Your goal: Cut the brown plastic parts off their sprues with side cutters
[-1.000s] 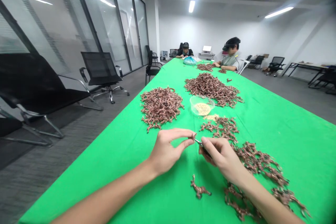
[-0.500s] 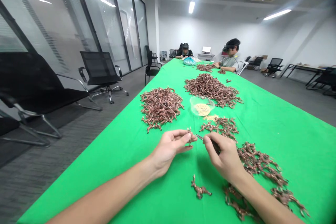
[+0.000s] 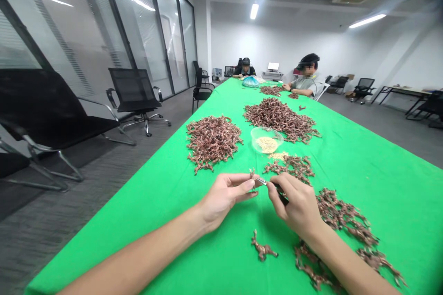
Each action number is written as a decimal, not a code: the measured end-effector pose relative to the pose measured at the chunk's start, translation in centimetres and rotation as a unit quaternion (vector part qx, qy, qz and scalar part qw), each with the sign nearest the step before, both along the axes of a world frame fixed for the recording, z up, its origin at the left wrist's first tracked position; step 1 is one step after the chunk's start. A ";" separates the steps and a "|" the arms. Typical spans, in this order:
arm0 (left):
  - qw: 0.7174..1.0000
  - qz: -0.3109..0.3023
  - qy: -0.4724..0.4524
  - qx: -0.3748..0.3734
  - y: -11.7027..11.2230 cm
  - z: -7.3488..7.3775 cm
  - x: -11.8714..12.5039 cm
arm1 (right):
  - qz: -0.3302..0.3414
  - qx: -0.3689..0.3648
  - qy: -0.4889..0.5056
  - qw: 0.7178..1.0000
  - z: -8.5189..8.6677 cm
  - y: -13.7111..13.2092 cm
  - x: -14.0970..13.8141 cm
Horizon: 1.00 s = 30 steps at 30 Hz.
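Observation:
My left hand [image 3: 226,196] pinches a tiny copper-brown branched piece [image 3: 253,179] between thumb and fingertips. My right hand [image 3: 294,203] is shut on a slim steel-tipped tool [image 3: 263,181] with a dark grip, and its tip reaches the piece. Both hands hover above the green cloth-covered table [image 3: 138,244]. A loose heap of similar branched pieces [image 3: 289,168] lies just beyond my right hand, and another [image 3: 346,216] lies to its right. One single piece [image 3: 263,250] rests below my hands.
Two larger heaps [image 3: 212,142] [image 3: 280,122] and a clear plastic bowl [image 3: 266,141] of pale granules stand farther along the table. Two co-workers [image 3: 304,78] [image 3: 245,68] sit at the far end near a blue bag [image 3: 250,82]. Black chairs [image 3: 134,94] stand left, beside a glass wall.
My hands have drawn closer together, and the tool's tip has moved left onto the small piece. The view has shifted slightly with my head.

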<state>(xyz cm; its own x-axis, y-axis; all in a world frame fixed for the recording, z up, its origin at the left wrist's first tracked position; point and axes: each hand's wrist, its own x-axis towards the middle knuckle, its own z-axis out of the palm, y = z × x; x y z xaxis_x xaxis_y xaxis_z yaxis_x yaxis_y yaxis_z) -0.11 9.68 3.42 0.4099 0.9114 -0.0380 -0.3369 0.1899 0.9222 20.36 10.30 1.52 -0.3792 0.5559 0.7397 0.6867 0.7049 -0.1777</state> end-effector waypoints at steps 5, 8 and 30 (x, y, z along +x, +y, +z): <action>1.000 -0.009 0.017 0.016 0.0 0.2 -0.1 | 0.012 0.016 0.002 1.000 0.1 -0.1 0.0; 1.000 -0.009 0.018 0.021 0.0 0.2 -0.1 | 0.014 0.022 0.005 1.000 0.2 -0.1 0.1; 0.999 -0.030 0.028 0.023 0.0 0.1 0.1 | -0.003 0.087 -0.038 0.995 1.4 -0.3 0.5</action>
